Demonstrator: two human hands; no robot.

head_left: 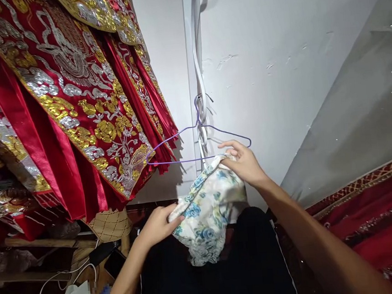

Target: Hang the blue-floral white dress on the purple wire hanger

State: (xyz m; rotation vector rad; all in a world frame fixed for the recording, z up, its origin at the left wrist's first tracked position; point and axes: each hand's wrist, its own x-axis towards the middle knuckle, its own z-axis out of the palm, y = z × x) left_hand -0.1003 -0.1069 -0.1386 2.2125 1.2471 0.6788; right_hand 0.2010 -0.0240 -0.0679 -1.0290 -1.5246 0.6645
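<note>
A white garment with blue flowers and green leaves (205,215) is stretched between my two hands; its lower end looks gathered, and its exact kind is unclear. My left hand (159,224) pinches the lower left end of its long folded edge between thumb and fingers. At the upper right end of that edge, my right hand (241,161) grips the cloth, fingers curled just below the hanger's bottom bar. The purple wire hanger (180,161) hangs from a white curved rack (199,73) by the wall. The garment's top overlaps the bar in view; whether they touch, I cannot tell.
Red garments with gold and silver embroidery (84,83) hang at the left, close to the hanger. Below them are a white cable (40,293) and a wooden stool or shelf (82,255). A reflective panel (353,105) and red fabric (388,221) are at the right.
</note>
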